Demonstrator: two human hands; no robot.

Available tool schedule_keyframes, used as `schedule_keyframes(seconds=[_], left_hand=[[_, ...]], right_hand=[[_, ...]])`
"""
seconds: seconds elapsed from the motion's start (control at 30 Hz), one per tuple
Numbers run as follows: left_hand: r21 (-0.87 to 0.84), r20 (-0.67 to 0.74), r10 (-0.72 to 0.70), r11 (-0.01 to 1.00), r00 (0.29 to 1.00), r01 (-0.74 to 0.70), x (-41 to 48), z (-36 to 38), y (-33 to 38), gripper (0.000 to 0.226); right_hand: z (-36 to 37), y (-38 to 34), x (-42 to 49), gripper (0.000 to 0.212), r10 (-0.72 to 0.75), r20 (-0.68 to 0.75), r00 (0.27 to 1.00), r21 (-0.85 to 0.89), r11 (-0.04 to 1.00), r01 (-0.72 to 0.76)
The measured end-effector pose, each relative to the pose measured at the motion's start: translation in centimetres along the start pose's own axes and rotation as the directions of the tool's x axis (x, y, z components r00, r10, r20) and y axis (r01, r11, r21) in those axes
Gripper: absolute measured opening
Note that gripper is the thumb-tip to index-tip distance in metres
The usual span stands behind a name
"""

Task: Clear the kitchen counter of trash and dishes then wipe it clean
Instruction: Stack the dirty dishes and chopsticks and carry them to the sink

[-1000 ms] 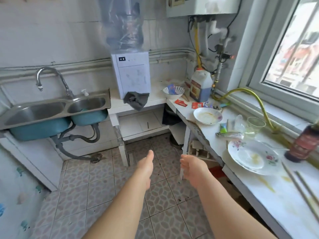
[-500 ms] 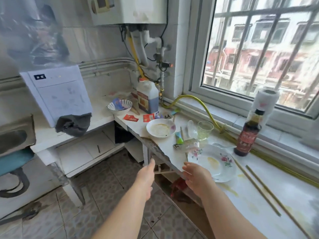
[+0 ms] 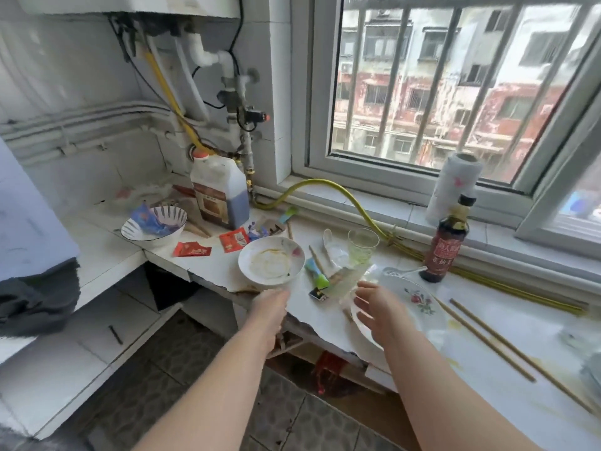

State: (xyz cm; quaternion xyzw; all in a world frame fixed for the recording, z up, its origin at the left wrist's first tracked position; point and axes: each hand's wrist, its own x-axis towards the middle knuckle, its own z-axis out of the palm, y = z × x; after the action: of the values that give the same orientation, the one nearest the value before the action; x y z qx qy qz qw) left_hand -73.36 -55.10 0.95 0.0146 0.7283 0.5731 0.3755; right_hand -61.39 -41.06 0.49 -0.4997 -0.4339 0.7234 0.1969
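Head camera looks down on a white counter (image 3: 536, 327) strewn with dishes and wrappers. The left hand (image 3: 270, 307), fingers straight and close together, reaches to the 6 o'clock rim of a stained small plate (image 3: 270, 265); whether it touches cannot be told. The right hand (image 3: 377, 307), fingers loosely spread and holding nothing, hovers over the 9 o'clock side of a flowered plate (image 3: 419, 304), which lies at the small plate's 4 o'clock. Between the two plates lie a green tube (image 3: 317, 273) and a clear plastic wrapper (image 3: 346, 281). A glass (image 3: 362, 244) stands at the flowered plate's 11 o'clock, a dark sauce bottle (image 3: 447, 245) at its 1 o'clock, and two chopsticks (image 3: 484, 340) lie at its 4 o'clock. At the small plate's 10 o'clock lie red sachets (image 3: 192, 249), beyond them a striped bowl (image 3: 154, 222) holding a blue wrapper (image 3: 146, 219), and at 11 o'clock a jug (image 3: 219, 193) of dark liquid.
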Motion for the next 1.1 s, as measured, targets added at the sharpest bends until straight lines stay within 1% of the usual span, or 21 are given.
schedule_keyframes(seconds=[0.03, 0.07, 0.13, 0.2, 0.27, 0.4, 0.47, 0.53, 0.6, 0.63, 0.7, 0.73, 0.77, 0.83, 0.9, 0.97, 1.03, 1.1], left_hand=[[0.024, 0.035, -0.006, 1.000, 0.999, 0.006, 0.3, 1.0, 0.2, 0.019], [0.044, 0.073, -0.006, 0.999, 0.997, 0.003, 0.7, 1.9, 0.2, 0.018], [0.086, 0.142, 0.009, 0.996, 0.990, -0.021, 1.8, 4.0, 0.4, 0.020], [0.131, 0.178, 0.024, 0.990, 0.984, -0.048, 2.5, 5.6, 0.6, 0.026], [0.184, 0.192, 0.030, 0.981, 0.981, -0.066, 3.4, 6.9, 0.9, 0.034], [0.259, 0.225, 0.061, 0.958, 0.973, -0.120, 5.6, 8.7, 2.2, 0.043], [0.315, 0.219, 0.078, 0.938, 0.973, -0.146, 6.6, 9.4, 2.9, 0.046], [0.403, 0.217, 0.114, 0.894, 0.970, -0.195, 7.9, 10.3, 3.7, 0.041], [0.479, 0.242, 0.117, 0.849, 0.963, -0.224, 9.2, 11.7, 3.9, 0.035], [0.517, 0.263, 0.109, 0.823, 0.959, -0.236, 9.4, 12.0, 3.7, 0.036], [0.614, 0.284, 0.076, 0.751, 0.956, -0.242, 10.8, 13.3, 3.1, 0.041], [0.667, 0.272, 0.080, 0.702, 0.959, -0.248, 11.2, 13.8, 3.1, 0.037], [0.707, 0.247, 0.098, 0.662, 0.964, -0.249, 11.6, 14.3, 3.2, 0.028], [0.730, 0.203, 0.162, 0.632, 0.966, -0.259, 12.1, 15.0, 4.0, 0.014], [0.701, 0.165, 0.220, 0.659, 0.961, -0.271, 12.6, 15.5, 5.4, 0.015], [0.638, 0.130, 0.247, 0.720, 0.960, -0.272, 13.1, 15.4, 6.9, 0.016], [0.553, 0.097, 0.249, 0.792, 0.964, -0.260, 13.7, 14.7, 8.4, 0.009], [0.463, 0.043, 0.245, 0.854, 0.968, -0.237, 14.4, 13.8, 9.6, 0.015]], right_hand=[[-0.7, 0.0, 0.4, 0.027, -0.002, -0.042, 0.999, 0.007, 1.000, 0.002], [-1.3, 0.1, 0.8, 0.030, -0.007, -0.073, 0.997, 0.010, 1.000, 0.008], [-2.1, 0.0, 1.8, 0.030, -0.011, -0.129, 0.992, 0.026, 1.000, 0.015], [-2.4, -0.2, 2.7, 0.029, -0.005, -0.155, 0.988, 0.032, 0.999, 0.010], [-2.4, -0.6, 3.7, 0.030, 0.005, -0.171, 0.985, 0.045, 0.999, 0.003], [-1.5, -1.5, 5.8, 0.035, 0.034, -0.178, 0.984, 0.084, 0.996, -0.019], [-1.0, -1.8, 6.7, 0.036, 0.048, -0.173, 0.984, 0.095, 0.995, -0.032], [-0.5, -2.1, 8.1, 0.034, 0.052, -0.173, 0.984, 0.084, 0.996, -0.038], [-0.3, -2.5, 9.7, 0.026, 0.079, -0.159, 0.984, 0.087, 0.994, -0.066], [0.0, -2.7, 9.9, 0.022, 0.090, -0.127, 0.988, 0.101, 0.992, -0.078], [0.1, -3.3, 11.0, 0.024, 0.104, -0.030, 0.994, 0.113, 0.989, -0.100], [0.1, -3.7, 11.4, 0.024, 0.099, 0.010, 0.995, 0.115, 0.988, -0.100], [0.0, -4.1, 11.8, 0.022, 0.086, 0.027, 0.996, 0.125, 0.988, -0.089], [-0.7, -4.8, 12.8, 0.019, 0.035, -0.015, 0.999, 0.162, 0.986, -0.032], [-1.4, -5.6, 13.8, 0.018, -0.003, -0.100, 0.995, 0.221, 0.975, 0.025], [-2.0, -6.0, 14.7, 0.018, -0.004, -0.161, 0.987, 0.253, 0.966, 0.045], [-1.9, -6.1, 15.4, 0.018, 0.015, -0.176, 0.984, 0.260, 0.965, 0.032], [-1.2, -5.8, 15.9, 0.017, 0.029, -0.159, 0.987, 0.244, 0.970, 0.011]])
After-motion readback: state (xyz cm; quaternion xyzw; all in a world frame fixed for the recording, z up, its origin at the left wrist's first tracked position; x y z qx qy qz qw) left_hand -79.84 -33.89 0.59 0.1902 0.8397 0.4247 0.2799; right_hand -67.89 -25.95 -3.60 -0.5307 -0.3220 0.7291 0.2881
